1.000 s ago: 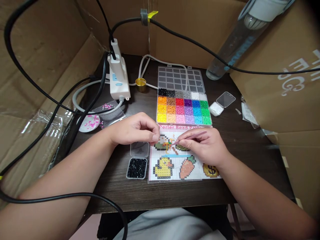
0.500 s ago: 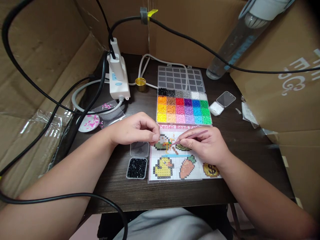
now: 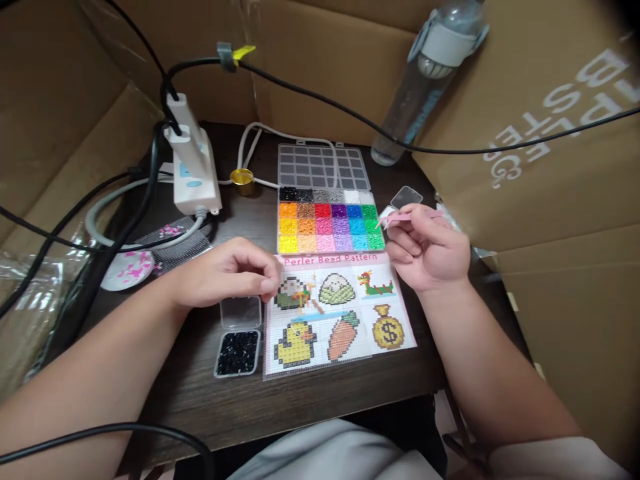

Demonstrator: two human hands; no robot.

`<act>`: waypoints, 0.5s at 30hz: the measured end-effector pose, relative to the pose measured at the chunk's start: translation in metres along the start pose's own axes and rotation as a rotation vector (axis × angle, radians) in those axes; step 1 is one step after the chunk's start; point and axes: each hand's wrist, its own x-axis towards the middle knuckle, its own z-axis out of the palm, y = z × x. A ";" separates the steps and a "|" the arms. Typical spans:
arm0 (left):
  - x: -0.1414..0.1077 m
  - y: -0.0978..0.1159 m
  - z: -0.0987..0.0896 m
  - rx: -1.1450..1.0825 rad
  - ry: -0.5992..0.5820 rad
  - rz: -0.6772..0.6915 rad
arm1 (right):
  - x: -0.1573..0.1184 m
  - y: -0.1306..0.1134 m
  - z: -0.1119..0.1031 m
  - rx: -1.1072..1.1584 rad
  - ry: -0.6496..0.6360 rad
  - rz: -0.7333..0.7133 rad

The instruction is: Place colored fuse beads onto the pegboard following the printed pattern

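Pink tweezers [image 3: 404,217] are pinched in my right hand [image 3: 434,250]. Their tips point left, over the green beads at the right edge of the bead box [image 3: 327,254]. My left hand [image 3: 233,272] has curled fingers, thumb against index finger, beside the upper left edge of the pattern sheet [image 3: 367,333]; whether anything is between them is hidden. Printed on the sheet are a duck, a carrot, a money bag, a dragon and other figures. A clear pegboard [image 3: 320,371] with some coloured beads lies over its left part.
Left of the sheet is a small open case of black beads [image 3: 237,353]. A white dish [image 3: 127,269] with pink beads, a power strip [image 3: 197,177] and a gold cup [image 3: 243,181] stand further back. A bottle [image 3: 417,93] leans at the back right. Black cables [image 3: 320,100] hang across.
My right hand with the tweezers has gone from over the sheet to the bead box's right edge. My left hand keeps its pose. The whole view has shifted.
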 end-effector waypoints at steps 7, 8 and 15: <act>-0.003 -0.003 -0.004 0.004 -0.007 0.019 | 0.014 -0.006 -0.016 0.239 -0.005 0.041; -0.003 -0.004 -0.005 0.009 -0.002 0.031 | 0.015 -0.005 -0.016 0.257 -0.011 0.056; -0.001 -0.002 -0.008 0.042 -0.022 0.056 | 0.015 -0.002 -0.013 0.293 -0.031 0.127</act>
